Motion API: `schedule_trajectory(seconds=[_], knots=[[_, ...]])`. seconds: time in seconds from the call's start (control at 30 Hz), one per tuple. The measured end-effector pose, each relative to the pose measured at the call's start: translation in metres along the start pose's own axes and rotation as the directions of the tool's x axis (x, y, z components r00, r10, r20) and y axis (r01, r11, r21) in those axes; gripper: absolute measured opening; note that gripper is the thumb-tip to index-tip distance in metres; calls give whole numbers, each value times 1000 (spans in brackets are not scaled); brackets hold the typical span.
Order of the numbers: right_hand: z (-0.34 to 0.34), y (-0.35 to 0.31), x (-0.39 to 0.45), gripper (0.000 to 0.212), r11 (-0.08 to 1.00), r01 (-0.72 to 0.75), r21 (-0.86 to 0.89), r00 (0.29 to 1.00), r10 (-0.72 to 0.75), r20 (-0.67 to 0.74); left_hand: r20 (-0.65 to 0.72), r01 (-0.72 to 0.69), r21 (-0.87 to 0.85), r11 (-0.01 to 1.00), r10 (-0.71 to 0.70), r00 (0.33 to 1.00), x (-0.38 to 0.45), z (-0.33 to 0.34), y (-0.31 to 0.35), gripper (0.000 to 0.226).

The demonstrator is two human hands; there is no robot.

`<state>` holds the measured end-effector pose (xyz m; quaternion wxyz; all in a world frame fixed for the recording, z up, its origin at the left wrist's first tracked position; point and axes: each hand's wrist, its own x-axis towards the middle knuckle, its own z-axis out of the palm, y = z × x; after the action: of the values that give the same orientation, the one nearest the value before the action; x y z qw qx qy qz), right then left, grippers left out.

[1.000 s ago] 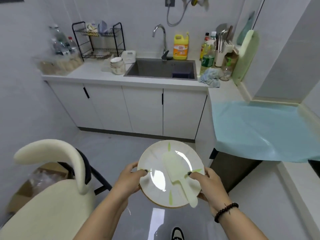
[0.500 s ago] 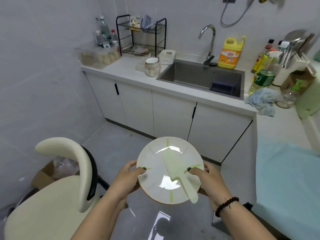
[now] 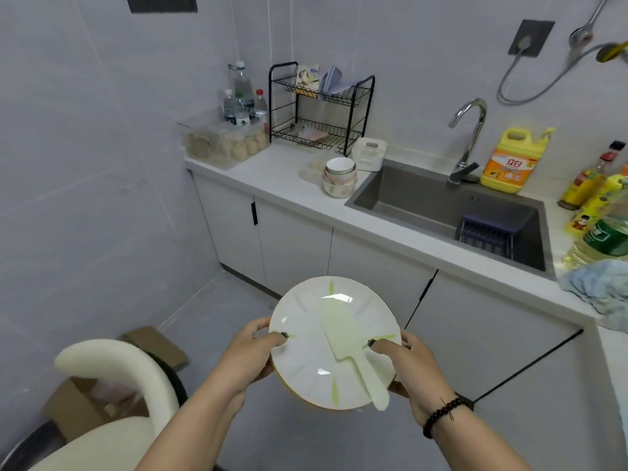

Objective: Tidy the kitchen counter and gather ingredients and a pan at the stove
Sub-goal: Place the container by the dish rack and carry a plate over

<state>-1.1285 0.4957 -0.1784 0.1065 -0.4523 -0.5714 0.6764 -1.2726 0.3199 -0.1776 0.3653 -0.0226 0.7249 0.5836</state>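
Note:
A white plate point(image 3: 306, 321) with green leaf marks is carried level in front of me, above the floor. A pale green knife point(image 3: 343, 338) lies across it, its handle sticking out over the near right rim. My left hand point(image 3: 248, 355) grips the plate's left rim, thumb on top. My right hand point(image 3: 411, 365) grips the right rim the same way, a black bead bracelet on its wrist. The white kitchen counter point(image 3: 278, 178) with its sink point(image 3: 424, 202) runs ahead of the plate.
On the counter stand stacked bowls point(image 3: 339, 176), a black dish rack point(image 3: 319, 110), a clear box with water bottles point(image 3: 224, 141), yellow detergent point(image 3: 508, 161), oil bottles point(image 3: 601, 212) and a blue cloth point(image 3: 598, 287). A cream chair point(image 3: 112, 396) and a cardboard box point(image 3: 78, 402) stand at my left.
My view has swung left and nearer to the sink counter; the blue-covered surface on the right has left the frame. Both hands keep the same hold on the plate.

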Motion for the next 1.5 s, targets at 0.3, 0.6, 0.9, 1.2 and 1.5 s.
schedule_trajectory(seconds=[0.3, 0.6, 0.9, 1.2, 1.5], knots=[[82, -65, 91, 30, 1000, 29, 13, 997, -29, 67, -41, -44, -11, 999, 44, 998, 99, -51, 82, 32], [137, -127, 185, 10, 988, 81, -129, 982, -57, 179, -50, -16, -76, 997, 13, 999, 196, -70, 130, 30], [191, -214, 345, 23, 978, 90, -188, 964, -38, 265, -181, -60, -157, 986, 31, 983, 315, -66, 215, 31], [232, -280, 447, 37, 979, 111, -171, 940, -48, 338, -215, -65, -198, 978, 22, 976, 410, -75, 286, 33], [274, -314, 530, 33, 991, 55, -120, 968, -24, 251, -122, -25, -194, 981, 1, 993, 526, -83, 345, 35]])
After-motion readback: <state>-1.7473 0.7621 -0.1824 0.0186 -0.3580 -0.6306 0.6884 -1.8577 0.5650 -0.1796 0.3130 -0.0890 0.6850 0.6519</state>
